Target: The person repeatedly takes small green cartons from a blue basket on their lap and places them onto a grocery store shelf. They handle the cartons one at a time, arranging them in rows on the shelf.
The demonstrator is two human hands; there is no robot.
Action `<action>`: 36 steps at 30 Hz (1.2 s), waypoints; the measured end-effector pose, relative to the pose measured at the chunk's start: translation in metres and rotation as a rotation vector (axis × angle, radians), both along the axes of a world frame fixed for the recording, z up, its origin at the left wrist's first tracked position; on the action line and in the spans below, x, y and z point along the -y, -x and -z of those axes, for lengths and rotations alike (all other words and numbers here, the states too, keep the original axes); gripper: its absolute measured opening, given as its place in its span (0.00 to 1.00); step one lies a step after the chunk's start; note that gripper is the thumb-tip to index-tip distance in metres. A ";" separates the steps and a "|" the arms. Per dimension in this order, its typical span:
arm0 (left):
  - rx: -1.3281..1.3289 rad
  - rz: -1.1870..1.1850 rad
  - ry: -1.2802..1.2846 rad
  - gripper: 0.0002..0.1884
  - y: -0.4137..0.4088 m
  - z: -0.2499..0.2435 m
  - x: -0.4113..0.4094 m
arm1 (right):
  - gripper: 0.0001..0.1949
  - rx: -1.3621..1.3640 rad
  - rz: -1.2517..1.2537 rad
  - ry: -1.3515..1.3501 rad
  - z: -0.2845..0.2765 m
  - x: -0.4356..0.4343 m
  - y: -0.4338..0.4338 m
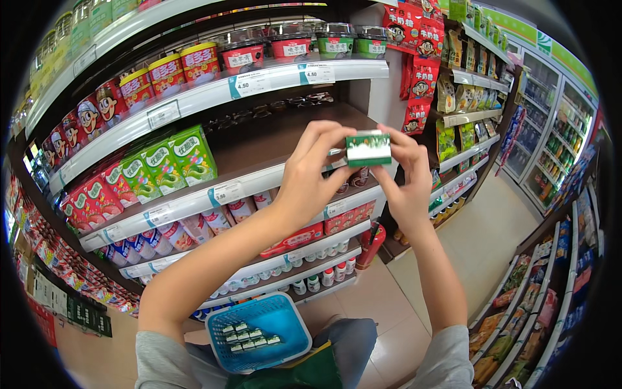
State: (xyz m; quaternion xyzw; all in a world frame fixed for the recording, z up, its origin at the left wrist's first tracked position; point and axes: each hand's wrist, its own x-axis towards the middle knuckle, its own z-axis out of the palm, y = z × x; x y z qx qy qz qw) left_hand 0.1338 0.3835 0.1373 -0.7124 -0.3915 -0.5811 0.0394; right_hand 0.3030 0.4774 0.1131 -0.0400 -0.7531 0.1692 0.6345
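Note:
Between both hands I hold a small green and white carton (pixel 368 150) in front of the shelves. My left hand (pixel 311 163) grips its left side, thumb below and fingers above. On the right side, my right hand (pixel 402 165) pinches it the same way. Behind the carton lies a bare stretch of brown shelf board (pixel 272 129), with green and red drink cartons (pixel 192 155) standing to its left. Low before me, a blue plastic basket (pixel 291 335) holds several small green and white cartons (pixel 248 338) grouped at its left.
Lidded dessert cups (pixel 291 43) and red-yellow cans (pixel 200 63) line the shelf above. Red candy bags (pixel 419 78) hang at the shelf end. A red fire extinguisher (pixel 371 245) stands on the tiled floor (pixel 393 311). Glass-door coolers (pixel 559 121) and a snack rack (pixel 529 296) are at right.

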 end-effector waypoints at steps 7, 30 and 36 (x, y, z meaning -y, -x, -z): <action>-0.057 -0.009 -0.054 0.26 -0.003 0.010 0.069 | 0.23 0.051 -0.020 -0.154 0.011 0.055 -0.013; -0.117 -0.191 -0.110 0.31 0.038 0.014 0.218 | 0.32 0.277 -0.109 -0.467 -0.029 0.169 0.019; -0.195 -0.245 -0.086 0.31 0.059 0.013 0.256 | 0.33 0.289 -0.120 -0.529 -0.037 0.198 0.041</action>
